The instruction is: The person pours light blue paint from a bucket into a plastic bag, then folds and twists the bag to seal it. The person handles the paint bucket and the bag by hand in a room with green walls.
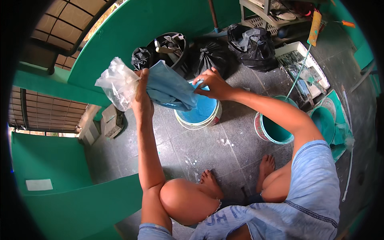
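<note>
Between my hands is a plastic bag [170,89], clear and crumpled at its left end and blue over the rest, as if filled or coated with blue paint. Its gathered clear neck is gripped by my left hand [143,96], thumb up. At the bag's right end, my right hand [217,86] pinches the blue edge with thumb and forefinger, the other fingers raised. Below the bag stands a white bucket [208,122] with blue paint inside. The bag and my right hand hide part of its rim.
To the right are a bucket of green paint [276,134] with a long-handled roller [315,29], a second green container [323,124] and a paint-stained white tray [322,76]. Black garbage bags [252,54] and a dark bin [182,60] line the green wall. Paint spots mark the tiled floor [208,154].
</note>
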{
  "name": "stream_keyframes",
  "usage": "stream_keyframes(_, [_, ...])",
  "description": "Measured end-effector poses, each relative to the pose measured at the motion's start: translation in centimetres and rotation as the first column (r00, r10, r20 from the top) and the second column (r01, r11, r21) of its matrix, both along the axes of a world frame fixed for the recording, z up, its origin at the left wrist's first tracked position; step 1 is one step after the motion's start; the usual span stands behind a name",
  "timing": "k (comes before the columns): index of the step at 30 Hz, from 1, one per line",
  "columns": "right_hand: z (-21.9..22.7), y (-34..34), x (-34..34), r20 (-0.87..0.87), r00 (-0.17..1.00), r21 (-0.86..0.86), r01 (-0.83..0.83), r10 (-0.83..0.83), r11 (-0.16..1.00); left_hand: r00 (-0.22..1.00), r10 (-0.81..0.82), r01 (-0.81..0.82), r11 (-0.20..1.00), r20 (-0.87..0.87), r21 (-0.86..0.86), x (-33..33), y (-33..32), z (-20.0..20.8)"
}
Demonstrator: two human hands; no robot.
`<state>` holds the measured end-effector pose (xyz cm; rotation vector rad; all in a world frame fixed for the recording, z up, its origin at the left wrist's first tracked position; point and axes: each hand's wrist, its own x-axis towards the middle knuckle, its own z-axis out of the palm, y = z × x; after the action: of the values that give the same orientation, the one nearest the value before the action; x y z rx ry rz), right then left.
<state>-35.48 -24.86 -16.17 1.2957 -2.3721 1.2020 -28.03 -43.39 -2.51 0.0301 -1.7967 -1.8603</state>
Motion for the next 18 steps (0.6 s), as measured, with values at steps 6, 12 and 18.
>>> stream_keyframes(6, [7.5, -1.3, -1.3, -0.063, 0.997, -0.105, 0.028, -0.034, 0.994, 0.99, -0.044, 0.076, 0.967, 0.134, -0.244, 0.2, 0.5, -1.8])
stream_keyframes(12, [8.9, -1.3, -0.8, -0.111, 0.993, -0.01, -0.027, 0.026, 1.0, 0.985, -0.02, 0.076, 0.945, 0.174, -0.318, 0.2, 0.4, -2.8])
stream_keyframes(18, [5.6, -0.4, -0.3, -0.012, 1.0, 0.047, -0.019, 0.02, 0.999, 0.985, 0.023, 0.043, 0.925, 0.17, -0.378, 0.1, 0.2, -3.0])
